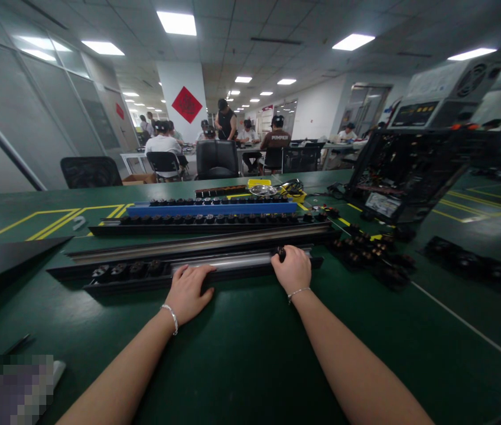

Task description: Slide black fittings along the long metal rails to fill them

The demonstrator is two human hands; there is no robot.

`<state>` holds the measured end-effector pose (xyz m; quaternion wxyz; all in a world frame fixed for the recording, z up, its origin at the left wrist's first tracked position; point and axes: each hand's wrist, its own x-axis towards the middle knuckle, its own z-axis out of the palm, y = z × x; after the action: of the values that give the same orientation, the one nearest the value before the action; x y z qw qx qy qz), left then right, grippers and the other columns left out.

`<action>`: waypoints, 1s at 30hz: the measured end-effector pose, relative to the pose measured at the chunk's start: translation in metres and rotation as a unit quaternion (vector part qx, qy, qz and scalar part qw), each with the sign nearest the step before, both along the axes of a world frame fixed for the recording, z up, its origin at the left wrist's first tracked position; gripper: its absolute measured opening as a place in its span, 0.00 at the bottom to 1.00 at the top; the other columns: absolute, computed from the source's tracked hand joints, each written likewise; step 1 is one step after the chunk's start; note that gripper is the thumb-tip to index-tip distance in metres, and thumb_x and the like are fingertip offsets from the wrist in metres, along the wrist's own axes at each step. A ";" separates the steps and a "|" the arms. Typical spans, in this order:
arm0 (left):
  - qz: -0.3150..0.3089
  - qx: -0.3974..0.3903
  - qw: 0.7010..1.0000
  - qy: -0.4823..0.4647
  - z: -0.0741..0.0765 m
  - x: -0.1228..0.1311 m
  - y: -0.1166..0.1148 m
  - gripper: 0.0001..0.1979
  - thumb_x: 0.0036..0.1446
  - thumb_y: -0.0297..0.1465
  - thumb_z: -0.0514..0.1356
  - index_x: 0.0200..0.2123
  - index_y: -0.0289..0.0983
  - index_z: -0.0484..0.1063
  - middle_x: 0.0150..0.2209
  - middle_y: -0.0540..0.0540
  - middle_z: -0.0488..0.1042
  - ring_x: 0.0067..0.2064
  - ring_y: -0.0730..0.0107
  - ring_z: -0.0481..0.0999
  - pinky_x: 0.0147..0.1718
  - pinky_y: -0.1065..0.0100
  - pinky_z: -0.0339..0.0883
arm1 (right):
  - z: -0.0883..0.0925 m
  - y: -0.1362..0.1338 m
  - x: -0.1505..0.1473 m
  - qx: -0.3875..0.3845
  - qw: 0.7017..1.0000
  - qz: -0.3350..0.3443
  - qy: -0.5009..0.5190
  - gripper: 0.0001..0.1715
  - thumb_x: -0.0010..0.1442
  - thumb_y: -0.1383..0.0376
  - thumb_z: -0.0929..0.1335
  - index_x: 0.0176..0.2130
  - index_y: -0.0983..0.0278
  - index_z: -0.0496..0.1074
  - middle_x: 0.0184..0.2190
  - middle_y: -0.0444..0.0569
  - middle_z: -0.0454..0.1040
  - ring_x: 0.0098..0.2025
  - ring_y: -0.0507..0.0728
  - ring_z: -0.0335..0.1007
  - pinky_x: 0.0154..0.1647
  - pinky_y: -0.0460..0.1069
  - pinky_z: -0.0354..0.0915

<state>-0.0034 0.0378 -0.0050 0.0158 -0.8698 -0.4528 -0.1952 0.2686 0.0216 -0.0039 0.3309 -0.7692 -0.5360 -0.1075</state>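
Note:
In the head view, my right hand (293, 268) is closed around a small black round part (281, 254), at the right end of the nearest metal channel (239, 261). My fingers hide most of that part. My left hand (188, 292) lies across the near edge of the same channel, left of its middle, fingers stretched out and thumb apart. Several black round socket-like modules (137, 269) sit in a row in the channel's left end. Between them and my right hand its bare silvery inside shows.
Behind lie another long channel (206, 241), a row of black modules (215, 219) and a blue channel (210, 209). Loose modules (377, 254) are heaped to the right, near an open computer case (403, 177). A yellow tray (259, 183) stands farther back. People sit at distant tables.

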 end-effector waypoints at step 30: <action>0.034 0.005 0.999 -0.027 -0.010 -0.003 0.010 0.19 0.57 0.23 0.46 0.46 0.44 0.68 0.41 0.48 0.76 0.44 0.66 0.72 0.56 0.51 0.45 | 0.001 -0.002 0.017 -0.014 0.999 -0.038 -0.007 0.18 0.54 0.62 0.60 0.38 0.70 0.72 0.39 0.56 0.73 0.44 0.59 0.65 0.49 0.51 0.54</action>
<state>-0.0064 0.0477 -0.0146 0.0145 -0.8480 -0.4818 -0.2204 0.2860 0.0194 -0.0027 0.3118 -0.7926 -0.5105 -0.1180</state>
